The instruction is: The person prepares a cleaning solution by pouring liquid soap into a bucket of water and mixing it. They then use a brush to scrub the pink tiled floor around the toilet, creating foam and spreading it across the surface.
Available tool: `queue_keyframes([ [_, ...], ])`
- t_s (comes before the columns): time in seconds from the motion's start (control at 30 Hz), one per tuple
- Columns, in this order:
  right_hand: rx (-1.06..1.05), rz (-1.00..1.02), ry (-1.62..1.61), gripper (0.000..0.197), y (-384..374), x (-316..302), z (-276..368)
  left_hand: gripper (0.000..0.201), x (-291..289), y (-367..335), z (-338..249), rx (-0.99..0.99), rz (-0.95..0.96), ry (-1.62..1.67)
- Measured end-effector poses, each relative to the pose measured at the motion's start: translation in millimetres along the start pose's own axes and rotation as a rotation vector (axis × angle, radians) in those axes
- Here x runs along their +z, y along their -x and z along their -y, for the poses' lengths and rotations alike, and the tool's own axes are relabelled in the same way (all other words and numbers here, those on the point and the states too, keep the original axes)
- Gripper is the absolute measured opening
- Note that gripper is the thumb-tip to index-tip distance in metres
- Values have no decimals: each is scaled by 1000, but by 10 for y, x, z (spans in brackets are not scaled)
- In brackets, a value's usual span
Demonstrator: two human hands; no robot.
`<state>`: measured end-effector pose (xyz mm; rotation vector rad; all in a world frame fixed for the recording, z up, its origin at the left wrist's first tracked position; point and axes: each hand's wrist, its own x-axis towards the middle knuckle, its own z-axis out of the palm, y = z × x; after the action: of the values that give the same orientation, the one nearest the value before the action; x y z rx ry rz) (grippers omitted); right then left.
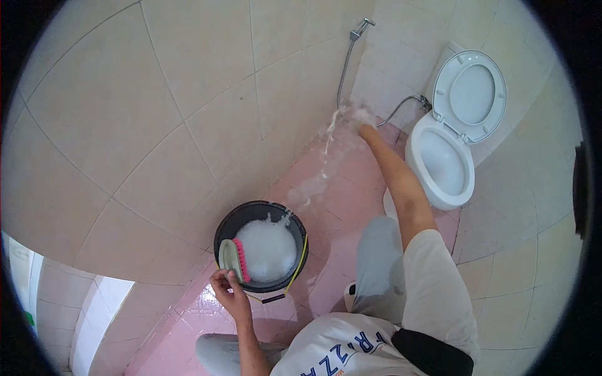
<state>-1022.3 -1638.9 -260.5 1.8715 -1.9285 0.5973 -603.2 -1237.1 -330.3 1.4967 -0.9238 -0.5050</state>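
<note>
Pinched by its near end, a scrub brush point(229, 259) with a pale green back and pink bristles is in my left hand point(230, 293). It is at the left rim of a black bucket point(223, 227), with its bristles turned toward the white foam point(268, 250) inside. My right arm stretches far forward to the corner. There my right hand point(367, 130) is low over the pink floor, amid a blurred white splash of suds point(356, 115). Its fingers are hidden, and I cannot make out anything in them.
Right of my right arm stands a white toilet point(440, 164) with its lid raised. A bidet sprayer point(357, 31) hangs on the wall above the corner, its hose running down. Streaks of foam lie on the wet pink tiled floor point(326, 207). The bucket has a yellow handle point(297, 266).
</note>
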Motion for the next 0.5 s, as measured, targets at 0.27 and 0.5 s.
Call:
queue_keyframes([
  [0.27,-789,252,-343,22,1104,144,953,19,328,96,98,4,177,-60],
  [0.5,-662,1412,-427,24,2954,276,2722,20,504,179,195,39,47,-109],
])
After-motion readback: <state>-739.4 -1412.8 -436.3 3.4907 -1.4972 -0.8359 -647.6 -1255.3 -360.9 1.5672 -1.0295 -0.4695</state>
